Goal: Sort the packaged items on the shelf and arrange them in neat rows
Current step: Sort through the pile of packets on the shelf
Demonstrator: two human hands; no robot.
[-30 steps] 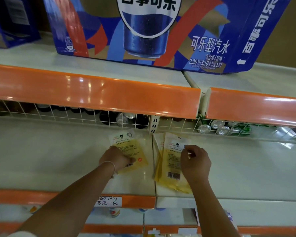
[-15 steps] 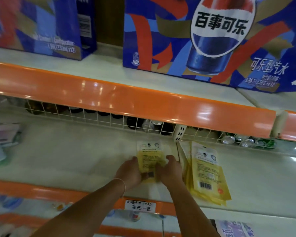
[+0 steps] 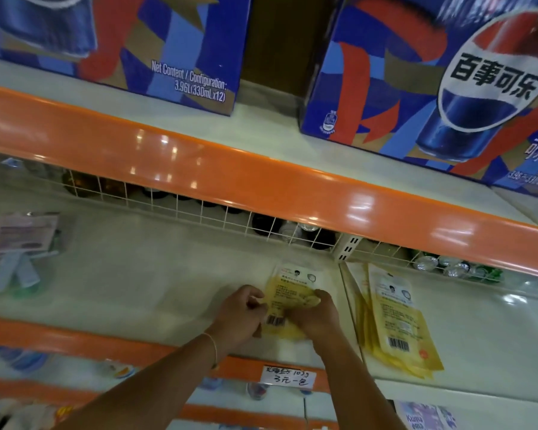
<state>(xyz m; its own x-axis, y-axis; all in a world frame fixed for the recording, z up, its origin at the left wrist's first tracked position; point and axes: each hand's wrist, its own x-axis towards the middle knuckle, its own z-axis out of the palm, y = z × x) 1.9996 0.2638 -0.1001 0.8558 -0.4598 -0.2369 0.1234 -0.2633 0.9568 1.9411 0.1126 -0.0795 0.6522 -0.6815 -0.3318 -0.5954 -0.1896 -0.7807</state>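
Both hands are working one yellow packet [image 3: 294, 297] right now. The left hand [image 3: 239, 315] is pinching its left edge with curled fingers, and the right hand [image 3: 316, 315] is curling over its lower right part, thumb and fingers closed on it. So neither hand is loose or free; both are gripping the same packet, which is lying flat on the white shelf [image 3: 156, 274] near the front edge, just left of the seam between the two shelf boards.

What's just changed: a second ago the hands were split up, the left one on this packet and the right one over on the yellow stack [image 3: 395, 321] to the right of the seam. Now the right hand is off that stack and has joined the left. I'm reading that as the stack being about done for now, with this loose packet getting squared up.

Orientation: the packet's long axis is running front to back on the shelf, white header end pointing toward the wire guard [image 3: 199, 209] at the back, barcode end toward the person. It's leaning slightly clockwise, roughly like the stack's top packet, which is fanned out a bit.

Further out, a blurry pile of other packets [image 3: 19, 243] is sitting well apart at the far left, probably still waiting to be sorted. A handwritten price tag [image 3: 288, 376] is hanging on the orange front rail below the hands, and cola cartons [image 3: 432, 88] are sitting on the shelf above.
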